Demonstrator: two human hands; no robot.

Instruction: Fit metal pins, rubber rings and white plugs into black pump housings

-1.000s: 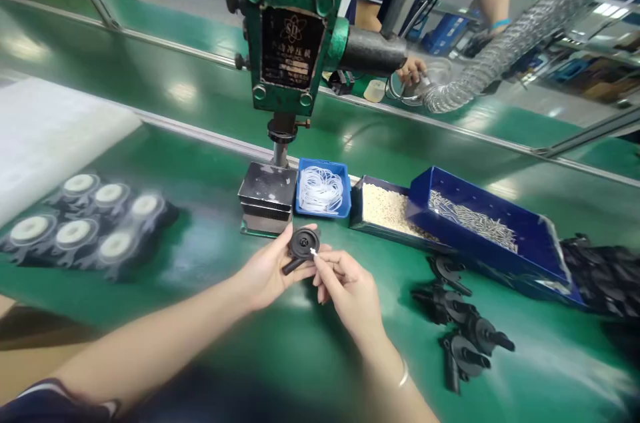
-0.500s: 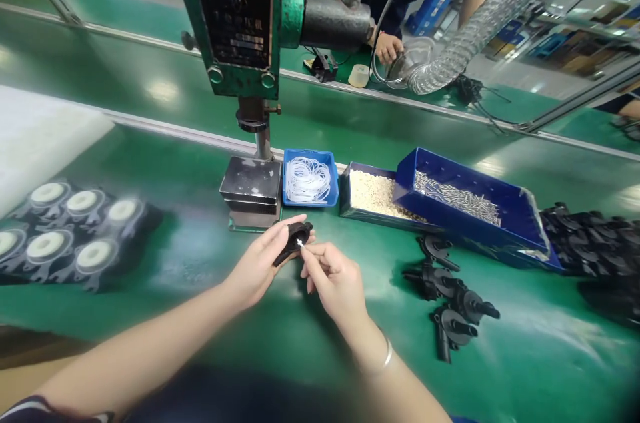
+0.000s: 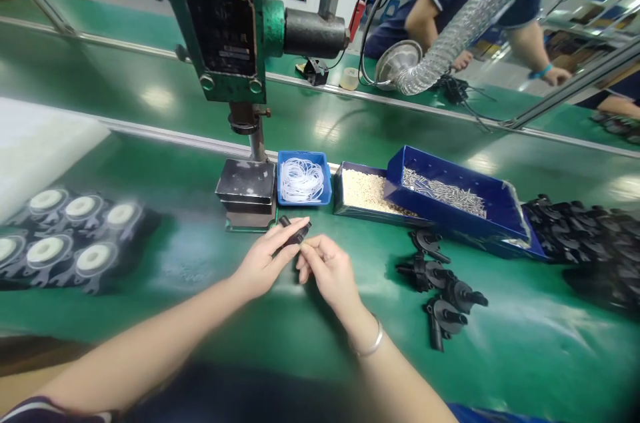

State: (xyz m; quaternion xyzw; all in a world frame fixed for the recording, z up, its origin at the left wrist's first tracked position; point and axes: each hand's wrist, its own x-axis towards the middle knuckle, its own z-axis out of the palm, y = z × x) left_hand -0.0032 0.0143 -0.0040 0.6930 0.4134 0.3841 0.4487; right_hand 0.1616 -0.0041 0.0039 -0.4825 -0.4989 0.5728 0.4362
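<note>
My left hand (image 3: 265, 261) is wrapped round a black plastic part (image 3: 299, 235), in front of the press's black block (image 3: 246, 181). My right hand (image 3: 327, 271) touches the near right side of that part with thumb and forefinger pinched; whatever they hold, if anything, is too small to make out. Behind the hands is a blue tray of thin white rings (image 3: 302, 180). To its right stand a bin of small cream pieces (image 3: 365, 189) and a dark blue bin of metal pins (image 3: 447, 195). Several black housings (image 3: 445, 311) lie right of my hands.
The green press (image 3: 220, 29) rises behind the block. Black parts with white discs (image 3: 49, 249) lie at the left, more black housings (image 3: 575, 229) at the far right. Beyond the rail are a clear duct hose (image 3: 430, 66) and another person's arms (image 3: 423, 19).
The black part has turned over in my left hand, and the small white piece at my right fingertips is no longer visible. The person opposite has moved to the right. The view has shifted slightly.
</note>
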